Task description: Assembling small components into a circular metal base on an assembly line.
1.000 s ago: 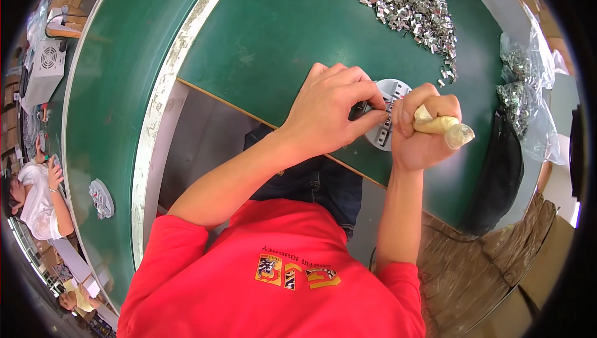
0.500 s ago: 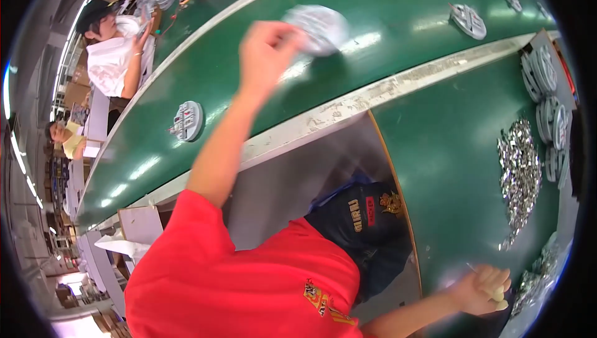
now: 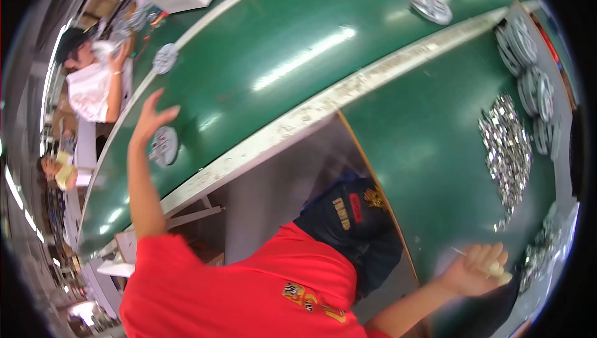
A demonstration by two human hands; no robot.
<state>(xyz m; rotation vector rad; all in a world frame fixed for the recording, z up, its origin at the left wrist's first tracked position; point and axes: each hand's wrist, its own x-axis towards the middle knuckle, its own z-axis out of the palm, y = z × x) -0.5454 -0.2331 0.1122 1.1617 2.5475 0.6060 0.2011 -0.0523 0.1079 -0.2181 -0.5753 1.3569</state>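
Note:
My left hand [image 3: 153, 118] is open over the green belt, thumb and fingers apart. Just beyond its fingertips, at the belt's far edge, lies a round grey-white plastic disc [image 3: 165, 58]. Another round disc [image 3: 164, 146], with small parts on its face, sits on the belt right beside the palm and wrist. My right hand [image 3: 476, 269] is closed at the lower right, above the green worktable. A thin metal shaft [image 3: 458, 251] sticks out of its fist; the rest of that tool is hidden. Pale yellow covers show on some fingertips.
A pile of small shiny metal pieces [image 3: 507, 151] lies on the worktable [image 3: 410, 145]. Stacked grey discs [image 3: 535, 92] stand along its right wall. More discs [image 3: 430, 7] ride the belt. A scuffed white rail [image 3: 311, 111] divides belt and table. Two people sit at far left.
My left hand has moved left and let go of the disc it held, which now appears at the belt's far edge. My right hand stays closed. The whole view has shifted slightly.

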